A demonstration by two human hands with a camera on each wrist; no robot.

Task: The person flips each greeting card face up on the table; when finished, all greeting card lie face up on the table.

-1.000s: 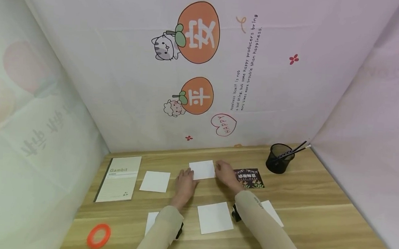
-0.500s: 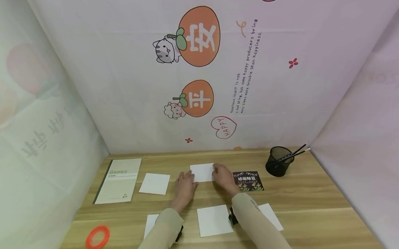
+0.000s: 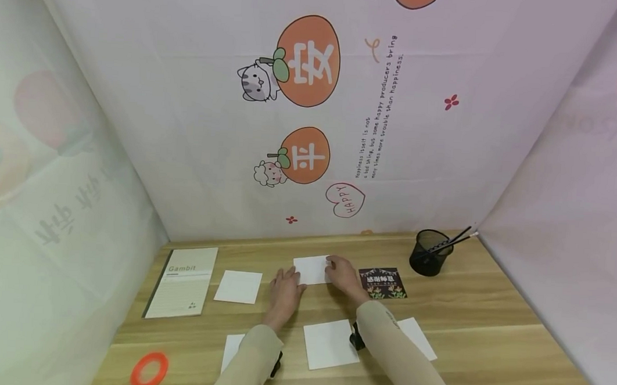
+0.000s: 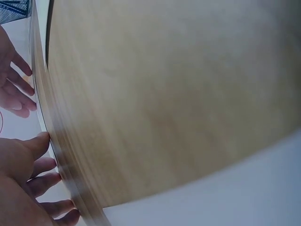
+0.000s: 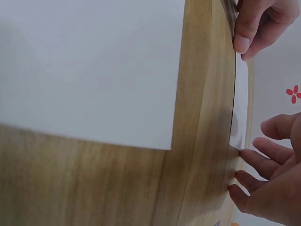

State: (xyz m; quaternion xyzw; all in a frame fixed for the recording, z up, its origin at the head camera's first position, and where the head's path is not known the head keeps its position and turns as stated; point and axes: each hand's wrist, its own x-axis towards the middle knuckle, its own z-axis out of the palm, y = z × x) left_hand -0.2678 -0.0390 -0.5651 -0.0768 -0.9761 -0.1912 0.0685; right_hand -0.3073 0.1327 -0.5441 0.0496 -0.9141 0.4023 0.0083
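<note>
A small white card (image 3: 311, 269) lies near the back of the wooden table, between both hands. My left hand (image 3: 286, 291) rests at its left edge, thumb at the near corner and fingers spread. In the right wrist view the left thumb (image 5: 242, 43) sits right at the end of the white card (image 5: 240, 101). My right hand (image 3: 343, 276) touches the card's right edge with its fingertips. Its thumb stands apart from the fingers in the right wrist view, where the right hand (image 5: 277, 174) shows at lower right.
More white cards lie about: one left (image 3: 238, 287), one front middle (image 3: 331, 345), others partly under the sleeves. A dark printed card (image 3: 382, 282), a black mesh pen holder (image 3: 428, 260), a Gambit notebook (image 3: 180, 283) and a red-orange ring (image 3: 149, 371) are around them.
My right hand has moved slightly left, from beside the white card's right edge onto it. The left hand stays nearly still at the left edge. The head view has tilted up slightly.
</note>
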